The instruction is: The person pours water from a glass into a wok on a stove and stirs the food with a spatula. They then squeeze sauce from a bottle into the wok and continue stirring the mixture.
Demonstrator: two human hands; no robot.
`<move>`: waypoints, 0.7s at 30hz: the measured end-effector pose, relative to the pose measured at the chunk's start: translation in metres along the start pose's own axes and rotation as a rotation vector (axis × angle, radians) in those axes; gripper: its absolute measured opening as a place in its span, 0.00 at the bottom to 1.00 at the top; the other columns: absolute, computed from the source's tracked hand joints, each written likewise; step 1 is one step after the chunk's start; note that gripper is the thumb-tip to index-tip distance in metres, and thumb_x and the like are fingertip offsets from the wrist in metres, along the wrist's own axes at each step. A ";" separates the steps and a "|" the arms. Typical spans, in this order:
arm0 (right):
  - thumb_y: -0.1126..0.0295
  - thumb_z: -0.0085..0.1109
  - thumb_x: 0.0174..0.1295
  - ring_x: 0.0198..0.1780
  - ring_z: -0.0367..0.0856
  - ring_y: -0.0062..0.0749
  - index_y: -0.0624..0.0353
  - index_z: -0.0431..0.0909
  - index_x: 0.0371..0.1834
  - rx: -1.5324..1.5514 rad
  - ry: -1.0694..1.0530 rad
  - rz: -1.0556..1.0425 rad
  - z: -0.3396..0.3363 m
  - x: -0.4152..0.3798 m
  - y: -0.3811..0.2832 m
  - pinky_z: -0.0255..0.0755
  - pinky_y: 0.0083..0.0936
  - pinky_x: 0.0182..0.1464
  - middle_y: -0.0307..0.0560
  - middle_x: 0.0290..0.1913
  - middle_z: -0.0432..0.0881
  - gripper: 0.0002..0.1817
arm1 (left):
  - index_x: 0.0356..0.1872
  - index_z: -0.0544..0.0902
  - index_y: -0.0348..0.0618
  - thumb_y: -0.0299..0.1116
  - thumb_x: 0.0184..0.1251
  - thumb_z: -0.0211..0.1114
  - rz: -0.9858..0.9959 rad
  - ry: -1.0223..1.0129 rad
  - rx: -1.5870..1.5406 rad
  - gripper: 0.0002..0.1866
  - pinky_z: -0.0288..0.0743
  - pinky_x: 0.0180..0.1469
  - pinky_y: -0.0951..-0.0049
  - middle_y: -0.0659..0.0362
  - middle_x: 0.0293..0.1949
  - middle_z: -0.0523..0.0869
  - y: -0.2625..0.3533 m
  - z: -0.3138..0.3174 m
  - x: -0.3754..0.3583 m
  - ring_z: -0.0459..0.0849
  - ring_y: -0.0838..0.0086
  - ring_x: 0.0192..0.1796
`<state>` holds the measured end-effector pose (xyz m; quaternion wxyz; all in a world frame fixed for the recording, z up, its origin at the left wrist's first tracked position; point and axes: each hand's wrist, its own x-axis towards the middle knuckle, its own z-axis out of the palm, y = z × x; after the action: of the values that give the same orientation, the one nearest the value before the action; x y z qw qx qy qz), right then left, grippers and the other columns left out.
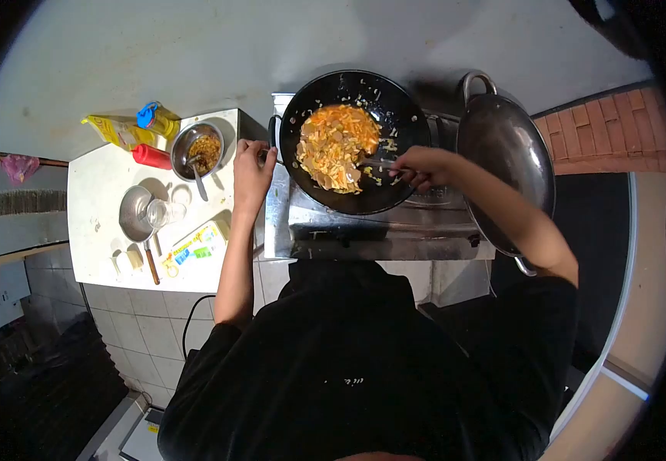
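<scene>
A black wok (pixel 394 115) on the stove holds a mix of orange-yellow pieces, flat slices and sauce (pixel 339 146). My left hand (pixel 251 173) is at the wok's left side, its fingers curled round what looks like a handle; the grip is partly hidden. From the right, my right hand (pixel 425 167) reaches over the wok, closed round the handle of a metal spatula (pixel 379 163). The spatula's head is down in the food, partly covered by it.
On the white table (pixel 94 230) at left stand a steel bowl of brown food with a spoon (pixel 202 154), a saucepan (pixel 134 213), a glass jar (pixel 165 213), a red bottle (pixel 151 157) and yellow packets. A large metal pan (pixel 506 154) is right of the stove (pixel 394 238).
</scene>
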<state>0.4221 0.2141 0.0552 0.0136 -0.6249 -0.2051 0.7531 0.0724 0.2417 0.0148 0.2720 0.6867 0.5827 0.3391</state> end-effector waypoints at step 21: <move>0.71 0.59 0.56 0.39 0.83 0.57 0.59 0.78 0.40 -1.499 1.028 -0.723 0.011 -0.091 -0.059 0.77 0.48 0.42 0.59 0.36 0.82 0.10 | 0.37 0.84 0.29 0.32 0.62 0.67 0.039 -0.002 -0.006 0.12 0.75 0.49 0.61 0.46 0.37 0.79 -0.005 -0.001 0.000 0.82 0.54 0.42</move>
<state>0.4176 0.2396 0.1613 -0.0692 -0.6231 -0.7790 0.0138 0.0685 0.2425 0.0121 0.2680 0.6974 0.5680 0.3453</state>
